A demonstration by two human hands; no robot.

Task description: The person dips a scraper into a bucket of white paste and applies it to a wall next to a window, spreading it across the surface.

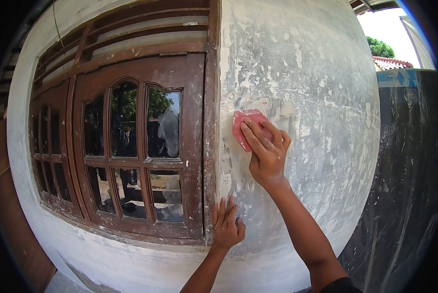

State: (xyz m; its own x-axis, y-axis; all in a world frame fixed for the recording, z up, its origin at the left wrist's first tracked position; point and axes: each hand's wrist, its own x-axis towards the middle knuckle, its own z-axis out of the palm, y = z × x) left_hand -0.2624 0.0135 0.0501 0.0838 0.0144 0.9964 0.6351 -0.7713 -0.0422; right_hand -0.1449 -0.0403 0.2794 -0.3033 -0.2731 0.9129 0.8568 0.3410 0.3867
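My right hand point(267, 151) holds a flat pink putty spreader point(246, 128) against the wall, fingers pressed over its face and thumb hidden from view. Whitish residue marks the spreader's upper edge. Around it the grey-white wall point(321, 122) is patchy, with a smooth beige putty smear point(277, 108) just above and to the right. Lower down, my left hand point(227, 228) rests on the wall beside the window frame, its fingers apart and holding nothing.
A brown wooden window point(194, 141) with several dark glass panes fills the left side, its frame bordering the work spot. Slatted vents point(150, 29) sit above it. To the right stands a dark, streaked panel point(399, 185), with a tiled roof point(392, 63) beyond.
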